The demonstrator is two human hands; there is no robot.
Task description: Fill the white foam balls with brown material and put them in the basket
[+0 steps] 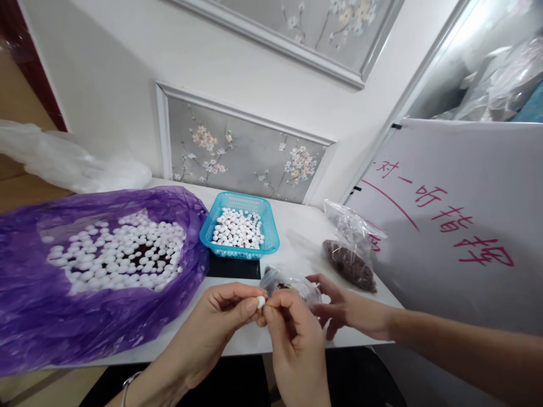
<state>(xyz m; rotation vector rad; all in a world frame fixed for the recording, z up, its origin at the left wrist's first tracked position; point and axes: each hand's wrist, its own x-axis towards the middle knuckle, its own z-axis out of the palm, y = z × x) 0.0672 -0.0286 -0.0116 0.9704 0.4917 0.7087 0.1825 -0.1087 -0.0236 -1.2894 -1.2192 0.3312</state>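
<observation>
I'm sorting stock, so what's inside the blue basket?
The blue basket holds small white beads, some showing dark centre holes. Its bottom is mostly covered by them, so anything underneath cannot be seen.

A white wall [127,68] is seen behind a white table [297,232]. Two framed panels are set into it, a lower panel [241,150] and an upper panel [305,25], each painted grey with pale blossom branches and edged with white moulding. At the far left a dark red door frame [25,45] and a strip of wooden floor [25,189] are shown. To the right a white board [458,226] marked with red handwriting is propped beside the table. The room is lit evenly by soft daylight.
</observation>
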